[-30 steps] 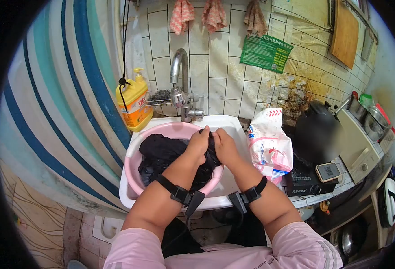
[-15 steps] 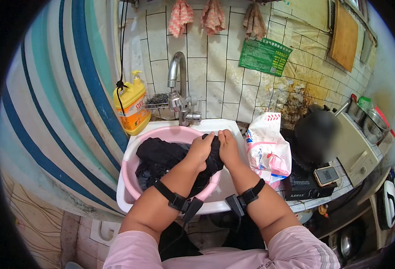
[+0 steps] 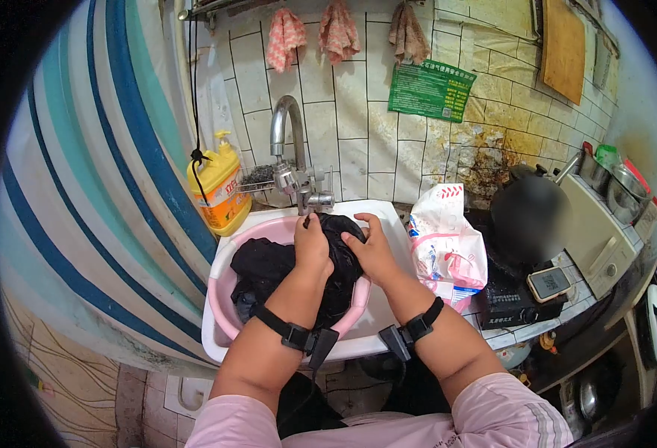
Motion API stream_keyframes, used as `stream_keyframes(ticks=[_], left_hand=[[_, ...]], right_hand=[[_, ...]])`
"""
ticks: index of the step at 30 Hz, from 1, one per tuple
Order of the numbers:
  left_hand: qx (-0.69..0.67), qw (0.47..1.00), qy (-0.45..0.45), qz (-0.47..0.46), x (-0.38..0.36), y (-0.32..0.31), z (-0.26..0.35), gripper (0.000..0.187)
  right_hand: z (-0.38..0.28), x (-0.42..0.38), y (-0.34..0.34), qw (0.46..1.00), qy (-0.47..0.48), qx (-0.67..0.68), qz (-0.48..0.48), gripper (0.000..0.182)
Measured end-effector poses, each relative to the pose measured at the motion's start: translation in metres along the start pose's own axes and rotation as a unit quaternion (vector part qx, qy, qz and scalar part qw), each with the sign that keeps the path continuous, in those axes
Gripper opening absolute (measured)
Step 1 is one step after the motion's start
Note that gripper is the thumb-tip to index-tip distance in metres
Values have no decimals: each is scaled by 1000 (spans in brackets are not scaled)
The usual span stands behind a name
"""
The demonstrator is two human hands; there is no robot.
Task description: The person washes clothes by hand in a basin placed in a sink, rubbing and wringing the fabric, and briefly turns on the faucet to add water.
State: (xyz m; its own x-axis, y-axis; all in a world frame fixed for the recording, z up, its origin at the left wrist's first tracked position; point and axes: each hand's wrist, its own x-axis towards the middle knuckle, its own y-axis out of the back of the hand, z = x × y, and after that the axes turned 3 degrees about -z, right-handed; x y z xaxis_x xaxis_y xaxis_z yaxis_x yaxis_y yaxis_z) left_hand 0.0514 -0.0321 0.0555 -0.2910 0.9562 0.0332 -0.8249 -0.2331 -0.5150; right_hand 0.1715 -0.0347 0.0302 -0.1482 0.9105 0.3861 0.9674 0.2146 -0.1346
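Note:
A pink basin [image 3: 219,295] stands in the white sink, with wet-looking black clothing [image 3: 263,263] heaped inside it. My left hand [image 3: 312,245] is closed on a raised part of the black clothing near the basin's far rim. Just to its right, my right hand [image 3: 371,250] has its thumb against the cloth and its index finger stretched out and apart. Its other fingers are partly hidden. The metal faucet [image 3: 289,138] rises behind the basin, above my left hand.
The white sink [image 3: 389,224] surrounds the basin. A yellow pump bottle [image 3: 220,190] stands at the back left. To the right are a white-and-pink plastic bag [image 3: 448,246], a black pot [image 3: 526,216] on a stove and a phone [image 3: 548,284]. Cloths [image 3: 339,33] hang on the wall.
Both hands pinched a bunch of black clothing together before. My right hand has since loosened and spread its fingers, while more of the cloth is now lifted between the hands. The view has shifted slightly.

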Motion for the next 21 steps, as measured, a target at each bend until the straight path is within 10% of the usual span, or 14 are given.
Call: stream_keyframes(ticks=[10, 12, 21], left_hand=[[77, 991, 105, 9, -22, -12, 16, 34], [17, 982, 130, -136, -12, -5, 5, 33], [-23, 998, -25, -55, -5, -1, 5, 28]], right_hand=[[-12, 0, 7, 998, -1, -62, 16, 21], [-14, 0, 8, 990, -19, -127, 66, 23], [5, 7, 8, 993, -82, 69, -41, 35]])
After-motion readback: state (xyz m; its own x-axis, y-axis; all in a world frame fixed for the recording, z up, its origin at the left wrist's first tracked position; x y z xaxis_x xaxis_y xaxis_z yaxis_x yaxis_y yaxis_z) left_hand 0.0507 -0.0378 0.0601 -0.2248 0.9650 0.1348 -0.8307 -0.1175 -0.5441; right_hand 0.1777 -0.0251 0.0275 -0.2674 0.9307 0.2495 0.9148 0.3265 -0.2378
